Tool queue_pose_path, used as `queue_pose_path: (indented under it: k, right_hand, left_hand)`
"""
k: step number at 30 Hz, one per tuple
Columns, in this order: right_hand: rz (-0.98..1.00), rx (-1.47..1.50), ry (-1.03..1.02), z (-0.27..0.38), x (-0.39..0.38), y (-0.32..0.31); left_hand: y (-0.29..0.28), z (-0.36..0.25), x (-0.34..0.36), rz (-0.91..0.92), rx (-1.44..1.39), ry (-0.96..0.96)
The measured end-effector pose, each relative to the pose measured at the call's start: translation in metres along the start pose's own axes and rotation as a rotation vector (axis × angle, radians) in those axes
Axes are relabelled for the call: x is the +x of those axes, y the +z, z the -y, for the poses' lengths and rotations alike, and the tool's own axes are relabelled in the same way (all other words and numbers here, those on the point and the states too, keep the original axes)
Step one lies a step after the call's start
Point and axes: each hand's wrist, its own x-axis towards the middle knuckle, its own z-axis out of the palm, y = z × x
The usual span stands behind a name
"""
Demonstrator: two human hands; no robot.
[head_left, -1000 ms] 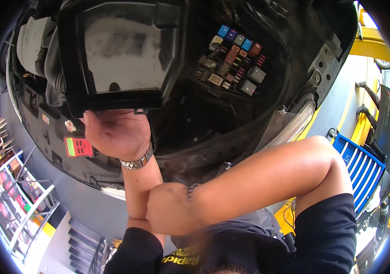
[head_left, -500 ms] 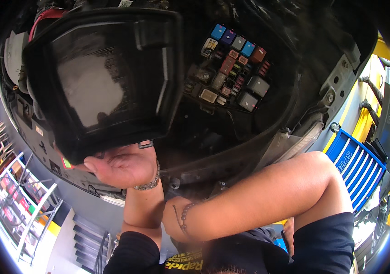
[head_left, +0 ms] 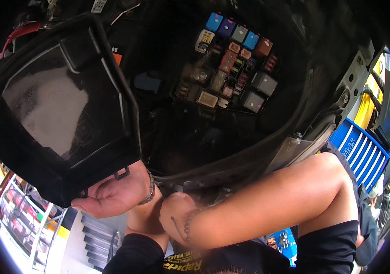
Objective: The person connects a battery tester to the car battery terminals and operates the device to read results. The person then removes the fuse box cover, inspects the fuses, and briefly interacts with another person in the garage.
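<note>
My left hand (head_left: 115,194), palm up, grips the lower edge of a black plastic fuse box cover (head_left: 108,98) with its hollow inside showing. A small loop clip stands out from the cover's edge beside my palm. To the right of the cover sits the uncovered fuse box (head_left: 227,68), with blue, purple, grey and brown relays and several small fuses. My right hand (head_left: 176,212) is close beside my left wrist, at the engine bay's near edge. Its fingers are mostly turned out of sight, so I cannot see what they do.
A dark body edge (head_left: 250,160) curves between me and the engine bay. Bare metal with holes (head_left: 348,86) runs along the right. Beyond stand a blue slatted rack (head_left: 362,150) and yellow posts. Stairs (head_left: 96,242) and a white metal frame (head_left: 39,228) lie at lower left.
My left hand has brought the cover left and toward me, tilting it and showing more of the engine bay beside the fuse box. My right hand stays near my left wrist, slightly raised.
</note>
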Motion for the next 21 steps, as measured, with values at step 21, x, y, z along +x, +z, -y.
queue_pose_path:
  k: [21]
  right_hand:
    - [-0.8,-0.316,0.748,-0.01,-0.112,0.009]
  left_hand:
    - [0.001,0.019,0.01,-0.039,0.184,0.252]
